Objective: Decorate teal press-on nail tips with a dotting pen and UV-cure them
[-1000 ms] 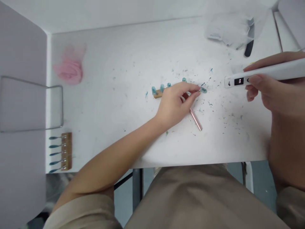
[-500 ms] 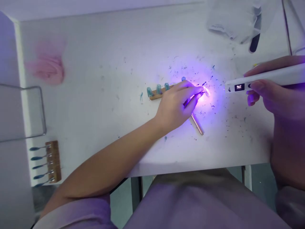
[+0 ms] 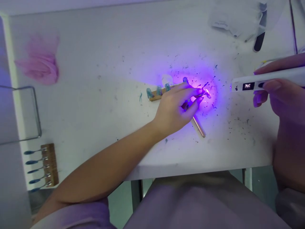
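My left hand [image 3: 175,108] reaches to the middle of the white table, thumb and fingertips pinched on the thin stem of a brightly lit nail tip [image 3: 208,93]. My right hand [image 3: 277,92] grips a white handheld UV nail lamp [image 3: 271,79] with a small display, its thumb close to the dark button. The lamp's end points left at the nail tip, a short gap away, and violet light falls around it. Partly hidden behind my left hand is a wooden strip [image 3: 156,98] with blue-green nail tips [image 3: 150,93]. Below that hand lies a slim metallic rod [image 3: 199,126].
A second wooden block [image 3: 50,165] with several dark blue nail tips sits at the lower left edge. Pink fabric [image 3: 43,68] lies upper left, near a wire frame [image 3: 37,111]. Clear packaging [image 3: 224,24] and a dark-ended file [image 3: 259,41] are upper right. Blue-green flecks dot the table.
The lamp and my right hand have shifted slightly right, away from the nail tip. The glow looks deeper violet. My left hand keeps its pinch, and the view has moved a little.
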A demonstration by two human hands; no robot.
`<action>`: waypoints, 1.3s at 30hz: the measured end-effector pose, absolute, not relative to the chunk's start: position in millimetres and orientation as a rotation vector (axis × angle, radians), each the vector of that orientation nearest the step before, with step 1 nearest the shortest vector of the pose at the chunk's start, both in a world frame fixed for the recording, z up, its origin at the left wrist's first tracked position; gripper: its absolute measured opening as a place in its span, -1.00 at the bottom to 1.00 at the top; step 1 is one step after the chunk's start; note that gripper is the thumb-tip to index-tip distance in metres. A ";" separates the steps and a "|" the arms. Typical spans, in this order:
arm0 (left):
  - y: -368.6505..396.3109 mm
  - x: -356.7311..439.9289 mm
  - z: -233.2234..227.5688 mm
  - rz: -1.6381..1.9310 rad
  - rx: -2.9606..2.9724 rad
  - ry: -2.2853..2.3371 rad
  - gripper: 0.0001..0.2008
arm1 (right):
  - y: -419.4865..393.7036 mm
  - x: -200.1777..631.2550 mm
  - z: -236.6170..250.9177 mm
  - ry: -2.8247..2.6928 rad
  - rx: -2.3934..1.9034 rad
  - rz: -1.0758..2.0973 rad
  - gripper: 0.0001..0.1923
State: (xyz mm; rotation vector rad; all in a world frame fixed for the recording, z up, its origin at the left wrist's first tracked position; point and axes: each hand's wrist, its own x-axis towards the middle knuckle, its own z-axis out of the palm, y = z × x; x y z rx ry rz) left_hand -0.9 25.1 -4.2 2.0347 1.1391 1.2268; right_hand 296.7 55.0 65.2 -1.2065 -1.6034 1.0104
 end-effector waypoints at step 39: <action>21.8 -5.0 -6.1 1.302 2.252 1.055 -0.83 | 50.0 284.6 71.1 -1.686 -1.298 0.958 -0.70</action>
